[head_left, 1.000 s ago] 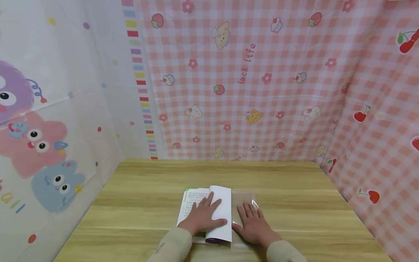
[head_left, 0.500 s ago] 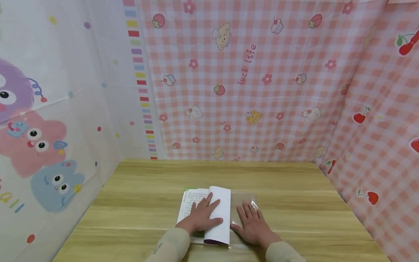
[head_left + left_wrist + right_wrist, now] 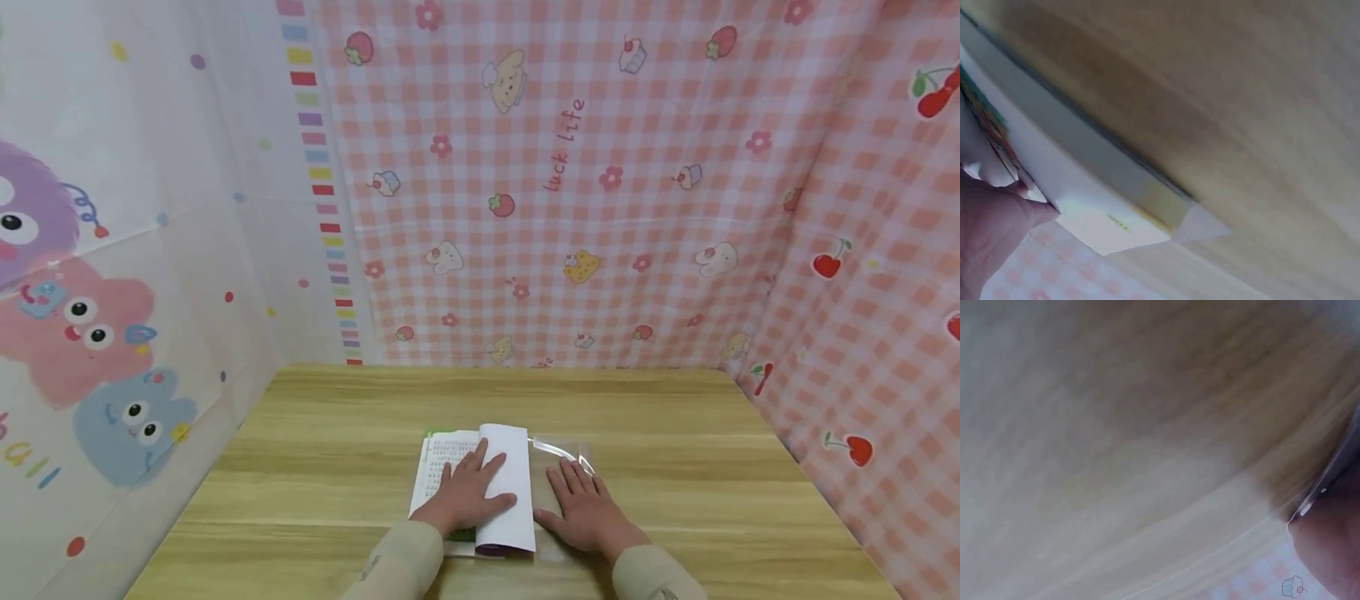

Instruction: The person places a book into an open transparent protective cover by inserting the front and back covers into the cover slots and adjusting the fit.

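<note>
An open book (image 3: 442, 450) lies on the table, its printed left page partly under my left hand (image 3: 467, 498). The fingers of that hand are spread flat, with the thumb on a white sheet or cover flap (image 3: 516, 467) folded over the book's right side; purple shows beneath its near edge. From under this flap a clear plastic sheet (image 3: 547, 475) extends to the right. My right hand (image 3: 587, 512) rests flat on the plastic, fingers straight. The left wrist view shows the book's thick page edge (image 3: 1085, 150) up close. In the right wrist view, the plastic's shiny edge (image 3: 1307, 508) meets the hand.
The wood-grain table (image 3: 337, 467) spreads around the book on all sides. A pink checked cloth (image 3: 600, 208) hangs behind it and along the right, and a white cartoon-print cloth (image 3: 225, 208) covers the left side.
Both hands stay nearly in place. The plastic's far edge shows a new bright curved glint near the right fingertips, as if slightly lifted or bent. The whole view shifts a little.
</note>
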### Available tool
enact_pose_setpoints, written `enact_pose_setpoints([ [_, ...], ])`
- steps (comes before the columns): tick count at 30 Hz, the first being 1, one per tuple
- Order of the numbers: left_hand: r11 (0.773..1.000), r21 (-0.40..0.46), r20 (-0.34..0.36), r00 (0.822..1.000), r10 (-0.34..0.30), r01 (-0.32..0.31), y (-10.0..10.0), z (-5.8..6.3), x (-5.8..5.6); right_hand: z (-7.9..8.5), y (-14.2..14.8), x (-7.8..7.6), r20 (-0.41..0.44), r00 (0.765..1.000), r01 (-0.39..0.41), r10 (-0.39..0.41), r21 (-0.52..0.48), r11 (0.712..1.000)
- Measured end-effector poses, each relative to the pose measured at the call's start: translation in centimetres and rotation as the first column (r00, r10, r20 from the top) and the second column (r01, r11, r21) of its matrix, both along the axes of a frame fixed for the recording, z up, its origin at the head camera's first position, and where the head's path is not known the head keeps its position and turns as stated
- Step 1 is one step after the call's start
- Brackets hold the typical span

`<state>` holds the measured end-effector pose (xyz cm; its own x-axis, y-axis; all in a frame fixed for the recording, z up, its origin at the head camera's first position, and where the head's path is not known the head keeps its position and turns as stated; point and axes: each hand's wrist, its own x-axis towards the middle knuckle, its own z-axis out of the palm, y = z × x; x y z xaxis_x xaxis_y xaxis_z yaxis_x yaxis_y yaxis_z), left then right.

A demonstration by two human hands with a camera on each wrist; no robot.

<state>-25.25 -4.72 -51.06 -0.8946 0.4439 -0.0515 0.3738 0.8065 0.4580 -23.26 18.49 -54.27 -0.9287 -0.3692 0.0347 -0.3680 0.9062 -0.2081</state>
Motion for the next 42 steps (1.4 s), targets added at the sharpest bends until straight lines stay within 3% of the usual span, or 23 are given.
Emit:
enact_pose_setpoints([
  [4, 1.0, -0.012, 0.013, 1.0, 0.001, -0.001, 0.0, 0.0, 0.0, 0.8, -0.3, 0.4, 0.0, 1.0, -0.012, 0.012, -0.035, 0.999],
  [11, 0.998, -0.07, -0.002, 1.0, -0.008, 0.008, 0.1, 0.1, -0.2, 1.1, -1.3, -0.1, -0.136, 0.99, -0.029, 0.024, -0.036, 0.999],
  [18, 0.998, -0.068, 0.023, 1.0, -0.009, 0.01, 0.1, 0.4, -0.5, 1.3, -1.4, 0.5, -0.009, 1.0, 0.01, -0.01, -0.044, 0.999],
  [27, 0.993, -0.108, 0.002, 0.999, -0.037, 0.037, -0.3, 0.6, -0.7, 0.2, -1.1, 0.0, -0.015, 1.0, 0.008, -0.009, -0.046, 0.999],
  [35, 0.997, -0.074, 0.032, 0.999, -0.032, 0.035, -0.3, 1.1, -0.6, -0.5, -0.8, -0.3, -0.015, 1.0, 0.016, -0.017, -0.039, 0.999],
  [42, 0.984, -0.175, -0.031, 0.998, -0.051, 0.045, 0.4, 1.1, 0.0, -1.0, -0.7, -0.4, -0.029, 0.999, 0.022, -0.022, -0.029, 0.999],
])
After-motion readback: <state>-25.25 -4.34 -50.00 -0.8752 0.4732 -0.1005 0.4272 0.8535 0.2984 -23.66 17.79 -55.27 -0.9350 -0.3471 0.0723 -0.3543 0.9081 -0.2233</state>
